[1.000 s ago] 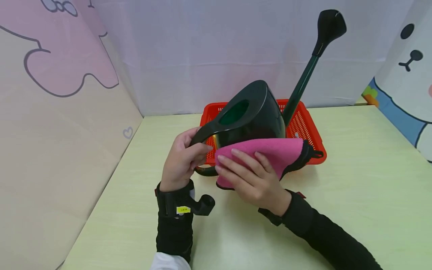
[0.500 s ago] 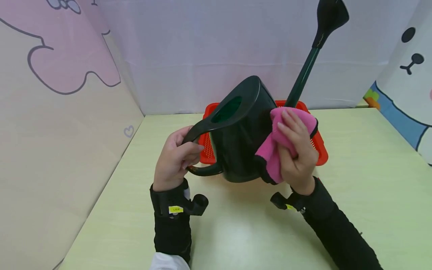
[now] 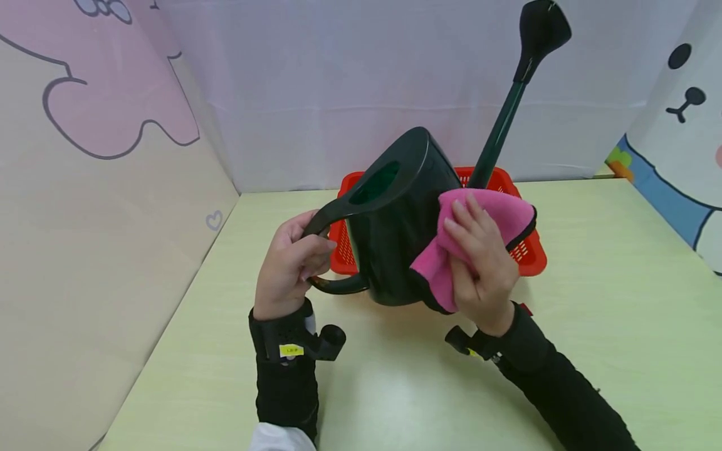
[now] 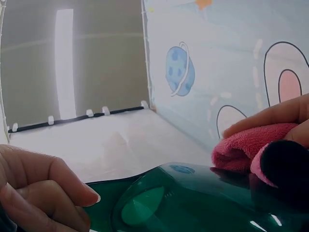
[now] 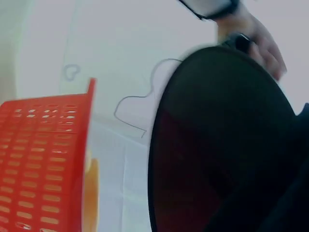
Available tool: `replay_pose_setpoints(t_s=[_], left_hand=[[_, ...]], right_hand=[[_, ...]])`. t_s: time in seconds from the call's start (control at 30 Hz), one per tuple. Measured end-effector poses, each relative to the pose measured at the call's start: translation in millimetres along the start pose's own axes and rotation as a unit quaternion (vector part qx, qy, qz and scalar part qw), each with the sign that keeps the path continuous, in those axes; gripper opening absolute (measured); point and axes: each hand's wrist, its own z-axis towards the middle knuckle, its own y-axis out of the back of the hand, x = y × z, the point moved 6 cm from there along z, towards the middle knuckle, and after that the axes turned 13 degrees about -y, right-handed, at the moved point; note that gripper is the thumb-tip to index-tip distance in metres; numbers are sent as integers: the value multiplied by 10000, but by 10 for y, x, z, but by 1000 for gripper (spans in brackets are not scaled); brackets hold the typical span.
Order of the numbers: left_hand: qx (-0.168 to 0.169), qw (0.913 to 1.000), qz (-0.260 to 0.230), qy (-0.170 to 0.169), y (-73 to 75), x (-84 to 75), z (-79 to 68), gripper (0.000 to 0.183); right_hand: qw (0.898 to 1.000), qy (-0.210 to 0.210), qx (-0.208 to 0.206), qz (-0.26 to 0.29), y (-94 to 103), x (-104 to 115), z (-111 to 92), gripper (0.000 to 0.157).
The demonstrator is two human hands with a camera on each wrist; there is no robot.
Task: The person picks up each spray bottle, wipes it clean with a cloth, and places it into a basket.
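My left hand grips the handle of a dark green watering can, fingers curled round it. The can is tilted above the table, its long spout with a black rose rising to the upper right. In my right hand a pink cloth with black edging is bunched and pressed on the can's right side, near the foot of the spout. The left wrist view shows the cloth against the glossy green body. The can's dark base fills much of the right wrist view.
Behind the can a red plastic basket with slotted walls stands on the pale table. A white curtain hangs at the back. Printed sheets with cartoon figures line both sides. Something orange-yellow shows beside the basket in the right wrist view.
My right hand has carried the cloth from the can's front up to its right side, then shifted slightly left and down along it. The left hand keeps its hold and has moved a little left.
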Motion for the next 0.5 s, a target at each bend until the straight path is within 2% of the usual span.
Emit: replay_pose_setpoints(t_s=[0.1,0.2,0.27,0.37,0.43,0.5], left_hand=[[-37,10000,3,-17,-5,1,9,10],[-91,10000,17,23,-14,10,18,13],[-127,9999,-14,84,-23,21,21,13],[-181,9997,1,159,-29,35,17,11],[-196,9997,22,171,-36,35,13,11],[-203,9997,50,151,-39,37,12,12]], right_hand=[[9935,976,248,-539,-106,154,-129,30],[9746,1869,588,-1082,-225,300,-273,30],[9563,2363,920,-1454,-312,380,-377,31],[9180,2945,1568,-2142,-441,461,-537,35],[8910,3172,2052,-2516,-502,478,-623,38],[8735,3251,2418,-2700,-534,477,-671,37]])
